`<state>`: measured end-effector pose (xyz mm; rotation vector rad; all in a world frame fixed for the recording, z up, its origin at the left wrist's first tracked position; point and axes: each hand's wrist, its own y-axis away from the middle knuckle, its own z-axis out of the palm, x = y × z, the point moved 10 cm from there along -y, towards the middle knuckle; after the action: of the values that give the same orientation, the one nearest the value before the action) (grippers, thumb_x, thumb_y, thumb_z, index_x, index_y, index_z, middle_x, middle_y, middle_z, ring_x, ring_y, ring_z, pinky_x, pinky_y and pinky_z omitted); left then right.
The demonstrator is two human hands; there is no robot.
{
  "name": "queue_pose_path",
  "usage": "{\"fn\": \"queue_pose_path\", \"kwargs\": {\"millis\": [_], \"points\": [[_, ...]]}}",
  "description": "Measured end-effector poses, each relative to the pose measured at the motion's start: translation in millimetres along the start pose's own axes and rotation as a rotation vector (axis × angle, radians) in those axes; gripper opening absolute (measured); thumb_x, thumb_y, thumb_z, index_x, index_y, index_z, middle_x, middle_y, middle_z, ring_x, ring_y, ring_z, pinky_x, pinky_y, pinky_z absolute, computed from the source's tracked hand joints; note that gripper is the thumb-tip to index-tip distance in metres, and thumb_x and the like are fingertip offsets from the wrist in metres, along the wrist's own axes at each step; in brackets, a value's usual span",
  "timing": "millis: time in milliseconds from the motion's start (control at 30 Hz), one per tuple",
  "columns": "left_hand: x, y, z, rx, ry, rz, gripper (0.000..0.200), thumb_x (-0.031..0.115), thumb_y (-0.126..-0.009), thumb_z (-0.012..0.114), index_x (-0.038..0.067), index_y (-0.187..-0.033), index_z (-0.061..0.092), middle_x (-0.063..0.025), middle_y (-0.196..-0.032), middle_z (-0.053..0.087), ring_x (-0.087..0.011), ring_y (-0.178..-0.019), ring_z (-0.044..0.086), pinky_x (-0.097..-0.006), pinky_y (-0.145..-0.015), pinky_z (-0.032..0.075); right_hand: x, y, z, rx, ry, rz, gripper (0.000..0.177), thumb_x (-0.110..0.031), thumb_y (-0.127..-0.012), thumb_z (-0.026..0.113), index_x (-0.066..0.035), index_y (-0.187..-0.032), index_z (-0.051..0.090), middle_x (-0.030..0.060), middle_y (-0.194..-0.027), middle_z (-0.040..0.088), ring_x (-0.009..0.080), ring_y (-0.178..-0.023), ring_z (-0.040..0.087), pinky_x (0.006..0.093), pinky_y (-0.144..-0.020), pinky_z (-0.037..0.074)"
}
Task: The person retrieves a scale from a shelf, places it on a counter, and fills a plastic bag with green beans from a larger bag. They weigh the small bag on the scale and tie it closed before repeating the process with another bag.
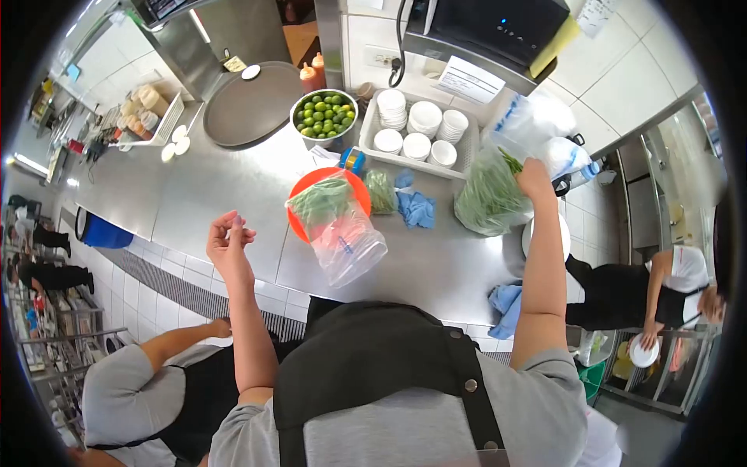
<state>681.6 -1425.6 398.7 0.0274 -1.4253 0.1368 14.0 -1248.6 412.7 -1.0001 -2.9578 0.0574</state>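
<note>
**Greens hang from the right hand; left hand pinched beside the clear bag**

The left hand (230, 237) is raised over the counter's (436, 265) near edge, fingertips pinched together; nothing can be made out between them. The right hand (534, 179), farther out, is closed on the top of the bag of greens (489, 198). That bag hangs down and to the left of the grip, its long axis slanting toward the middle of the counter. Between the two hands, nearer the left, a clear bag (346, 237) lies across an orange bowl (327, 174). A blue cloth (416, 208) sits just beyond, then limes (324, 115) and a basket (372, 117) of white dishes.
</note>
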Motion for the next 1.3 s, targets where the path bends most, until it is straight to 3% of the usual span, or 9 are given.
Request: {"fn": "queue_pose_path", "kwargs": {"millis": [200,333,400,500,600,700,800,1067,1300], "points": [[-7,7,9,-0.027,-0.057,-0.007,0.012,0.006,-0.096,0.065,0.001,-0.107,0.066,-0.0059,-0.091,0.065,-0.0119,-0.066,0.065,-0.0241,-0.06,0.052,-13,-7,-4,0.047,0.063,-0.094,0.026,-0.016,-0.084,0.065,0.006,-0.097,0.069,0.0308,-0.103,0.067,0.047,-0.103,0.063,0.0512,-0.093,0.051],[-1,9,32,-0.078,-0.015,0.001,0.01,0.003,-0.096,0.063,0.0,-0.104,0.067,-0.006,-0.092,0.066,-0.0126,-0.066,0.066,-0.0251,-0.061,0.053,-21,-33,20,0.04,-0.148,-0.124,0.021,-0.009,-0.084,0.066,0.004,-0.101,0.068,0.0279,-0.106,0.067,0.0458,-0.103,0.062,0.0509,-0.092,0.049],[1,12,46,-0.117,0.018,-0.005,0.009,0.003,-0.096,0.064,0.0,-0.104,0.066,-0.0059,-0.092,0.066,-0.0123,-0.067,0.066,-0.0252,-0.061,0.053,-28,-35,22,0.125,-0.127,-0.169,0.017,-0.009,-0.086,0.061,0.004,-0.095,0.066,0.0293,-0.103,0.066,0.0471,-0.1,0.063,0.0524,-0.089,0.049],[9,19,64,-0.208,0.087,0.019,0.011,0.007,-0.096,0.068,-0.001,-0.103,0.065,-0.0064,-0.089,0.066,-0.0124,-0.067,0.065,-0.0256,-0.061,0.051,0,-54,62,0.083,-0.039,-0.113,0.021,-0.009,-0.088,0.054,0.005,-0.1,0.065,0.0308,-0.108,0.066,0.0478,-0.102,0.063,0.0542,-0.09,0.049],[17,24,68,-0.236,0.059,0.015,0.01,0.006,-0.097,0.068,-0.001,-0.102,0.065,-0.006,-0.088,0.066,-0.0121,-0.067,0.065,-0.0258,-0.061,0.05,-26,-22,19,0.105,0.056,-0.123,0.023,-0.01,-0.09,0.053,0.004,-0.104,0.064,0.0303,-0.108,0.066,0.0482,-0.103,0.063,0.0546,-0.09,0.049],[16,26,65,-0.235,0.066,0.007,0.009,0.006,-0.097,0.067,-0.002,-0.102,0.065,-0.006,-0.088,0.066,-0.012,-0.068,0.065,-0.0258,-0.062,0.051,-9,-15,30,0.187,-0.009,-0.192,0.021,-0.011,-0.09,0.053,0.003,-0.102,0.064,0.0286,-0.104,0.066,0.0476,-0.102,0.063,0.0544,-0.09,0.049],[12,27,62,-0.22,0.042,0.005,0.008,0.005,-0.097,0.067,-0.001,-0.102,0.065,-0.0056,-0.087,0.066,-0.0119,-0.068,0.065,-0.0257,-0.062,0.051,-26,12,-4,0.04,0.022,-0.076,0.021,-0.011,-0.091,0.051,0.002,-0.101,0.063,0.0276,-0.103,0.066,0.0473,-0.101,0.063,0.0542,-0.088,0.049],[15,33,73,-0.257,0.094,-0.003,0.009,0.006,-0.098,0.065,-0.001,-0.105,0.065,-0.0046,-0.086,0.068,-0.0102,-0.069,0.065,-0.0251,-0.062,0.051,-14,14,-21,0.105,0.064,-0.081,0.016,-0.008,-0.09,0.051,0.003,-0.096,0.062,0.0288,-0.099,0.066,0.0483,-0.098,0.062,0.0554,-0.084,0.049],[10,29,62,-0.24,0.086,-0.005,0.011,0.008,-0.097,0.067,0.0,-0.105,0.065,-0.0044,-0.085,0.068,-0.0099,-0.069,0.065,-0.0244,-0.062,0.05,14,-3,11,0.069,0.084,-0.137,0.016,-0.008,-0.089,0.054,0.004,-0.093,0.064,0.0313,-0.097,0.067,0.05,-0.098,0.063,0.055,-0.086,0.05]]}}
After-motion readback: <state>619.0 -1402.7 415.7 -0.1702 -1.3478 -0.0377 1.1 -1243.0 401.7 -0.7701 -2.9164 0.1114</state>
